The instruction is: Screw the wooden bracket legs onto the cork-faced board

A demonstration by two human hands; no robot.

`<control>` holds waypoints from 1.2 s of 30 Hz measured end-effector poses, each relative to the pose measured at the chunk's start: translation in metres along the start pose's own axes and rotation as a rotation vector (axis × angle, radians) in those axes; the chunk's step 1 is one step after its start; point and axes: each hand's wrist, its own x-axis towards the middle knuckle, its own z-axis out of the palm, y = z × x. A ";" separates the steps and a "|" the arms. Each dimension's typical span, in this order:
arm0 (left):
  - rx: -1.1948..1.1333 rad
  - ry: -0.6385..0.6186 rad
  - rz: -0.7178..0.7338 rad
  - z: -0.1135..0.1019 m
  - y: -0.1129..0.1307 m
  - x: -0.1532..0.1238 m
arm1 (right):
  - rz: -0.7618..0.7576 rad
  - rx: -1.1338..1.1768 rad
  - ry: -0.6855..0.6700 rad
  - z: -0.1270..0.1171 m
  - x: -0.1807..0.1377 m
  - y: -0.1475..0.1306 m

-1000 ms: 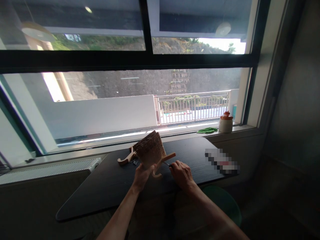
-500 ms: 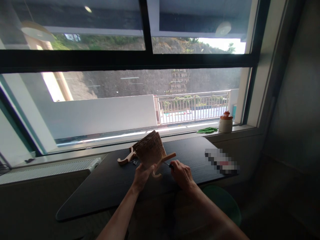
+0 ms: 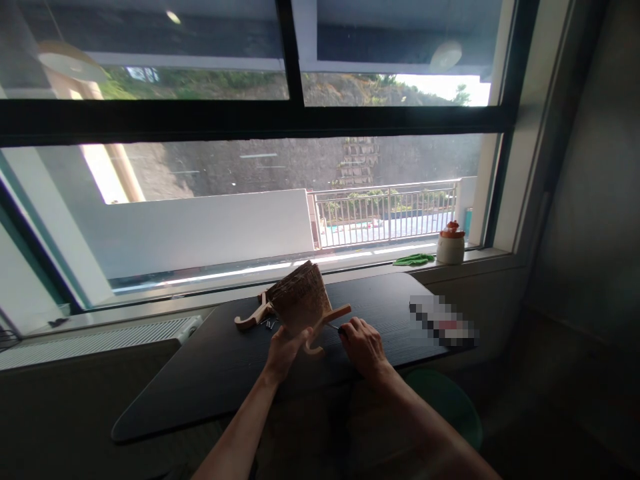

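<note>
Gripping the woven stand from below, the left hand holds it upright. The right hand pinches a thin tool whose tip points left toward it.

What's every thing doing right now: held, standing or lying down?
Brown woven wooden-framed piece: propped on edge, gripped by left hand.
Thin dark-handled tool: held in right hand.
Curved loose wooden piece: lying on black table.
White jar with orange lid: upright, lid on.
Green cloth: lying on sill.
</note>
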 end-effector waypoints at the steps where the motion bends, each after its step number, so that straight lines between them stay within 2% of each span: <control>1: -0.001 0.001 0.000 0.000 0.000 0.000 | 0.004 -0.002 -0.002 0.001 0.000 0.000; 12: 0.024 -0.009 0.005 0.000 -0.003 0.001 | 0.033 0.007 -0.032 0.003 -0.001 0.000; 26: 0.018 -0.008 0.008 -0.001 -0.006 0.002 | 0.002 0.010 0.029 -0.001 0.001 -0.001; 36: -0.003 -0.018 0.007 -0.001 -0.007 0.002 | 0.013 -0.014 0.011 0.001 0.000 0.001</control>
